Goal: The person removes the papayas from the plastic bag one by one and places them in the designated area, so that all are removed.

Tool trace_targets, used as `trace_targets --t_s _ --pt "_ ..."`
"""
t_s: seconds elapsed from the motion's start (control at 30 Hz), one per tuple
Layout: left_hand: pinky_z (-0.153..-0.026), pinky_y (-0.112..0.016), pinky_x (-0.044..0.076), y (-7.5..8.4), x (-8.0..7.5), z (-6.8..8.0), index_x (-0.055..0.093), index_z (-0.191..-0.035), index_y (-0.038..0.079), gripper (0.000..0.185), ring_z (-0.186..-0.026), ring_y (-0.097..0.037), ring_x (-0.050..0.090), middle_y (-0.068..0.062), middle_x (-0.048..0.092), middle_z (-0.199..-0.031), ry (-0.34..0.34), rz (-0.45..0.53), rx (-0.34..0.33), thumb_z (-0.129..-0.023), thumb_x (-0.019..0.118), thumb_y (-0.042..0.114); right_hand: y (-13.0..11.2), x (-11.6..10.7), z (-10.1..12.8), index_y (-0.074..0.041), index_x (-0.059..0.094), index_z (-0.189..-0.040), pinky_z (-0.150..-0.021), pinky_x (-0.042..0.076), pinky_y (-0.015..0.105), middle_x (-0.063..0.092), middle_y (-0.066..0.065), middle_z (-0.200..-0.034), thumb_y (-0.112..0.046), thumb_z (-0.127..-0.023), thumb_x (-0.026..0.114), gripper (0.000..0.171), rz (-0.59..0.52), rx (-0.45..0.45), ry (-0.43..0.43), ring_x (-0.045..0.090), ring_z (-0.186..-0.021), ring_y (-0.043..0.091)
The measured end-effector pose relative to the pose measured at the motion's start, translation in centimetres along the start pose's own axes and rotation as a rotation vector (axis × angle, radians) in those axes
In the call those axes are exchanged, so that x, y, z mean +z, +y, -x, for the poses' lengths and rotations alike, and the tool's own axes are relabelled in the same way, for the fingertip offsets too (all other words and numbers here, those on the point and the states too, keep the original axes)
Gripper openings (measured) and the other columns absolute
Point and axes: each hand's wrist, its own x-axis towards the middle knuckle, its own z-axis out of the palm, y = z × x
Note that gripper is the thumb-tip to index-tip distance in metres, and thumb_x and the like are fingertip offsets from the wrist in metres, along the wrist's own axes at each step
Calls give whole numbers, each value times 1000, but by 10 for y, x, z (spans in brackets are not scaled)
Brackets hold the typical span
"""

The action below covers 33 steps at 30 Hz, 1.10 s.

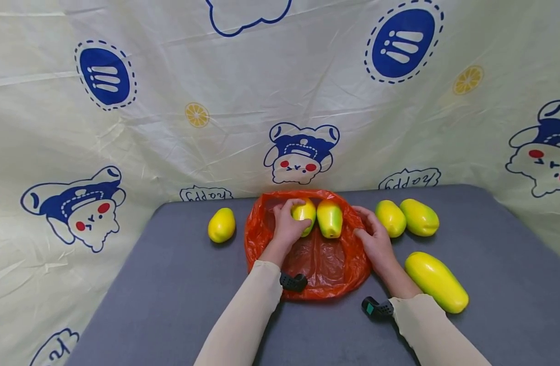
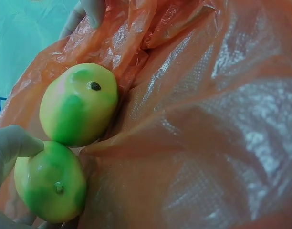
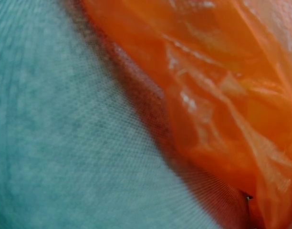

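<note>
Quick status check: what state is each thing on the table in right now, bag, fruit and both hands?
orange bag: lying on the table, mouth open.
left hand: gripping a mango at the bag's mouth.
held mango: in the left hand, touching the second mango.
second mango: lying in the bag's mouth.
right hand: resting on the bag's right edge.
four loose mangoes: lying on the table outside the bag.

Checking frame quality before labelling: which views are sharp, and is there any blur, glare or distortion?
Head view: sharp, evenly lit, wide-angle bend at the edges, soft shadows under the mangoes. Left wrist: sharp on the fruit, glare patches on the bag. Right wrist: too close, table and bag blurred, nothing of the hand visible.
</note>
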Motion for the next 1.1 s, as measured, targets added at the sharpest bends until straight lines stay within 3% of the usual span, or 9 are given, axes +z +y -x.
trace_targets --t_s 0.27,0.6,0.83,1.1 --pt "-104 -48 51 7 -7 8 59 -121 24 47 -130 -34 40 -8 29 -149 -4 -58 28 -82 77 5 -1 1 0 -17 40 -151 -90 48 8 45 12 -151 -5 -99 47 53 8 -6 1 49 -122 11" --pt "-101 -50 51 16 -19 21 57 -124 27 48 -126 -30 44 -5 36 -148 -94 -102 87 -84 75 9 -5 0 1 -19 40 -151 -89 48 8 45 11 -151 -6 -100 48 54 16 -16 3 49 -124 13" --pt "-99 -49 52 16 -26 34 57 -125 29 48 -125 -29 45 -2 39 -148 -123 -74 77 -85 75 10 -2 0 1 -19 39 -152 -89 48 7 45 12 -151 -5 -100 47 54 9 -25 1 48 -127 19" --pt "-99 -48 53 23 -42 50 56 -127 28 52 -126 -29 45 -2 41 -146 -102 2 78 -82 75 9 -1 1 1 -19 40 -152 -89 47 7 45 11 -152 -6 -100 48 54 15 -17 18 48 -124 13"
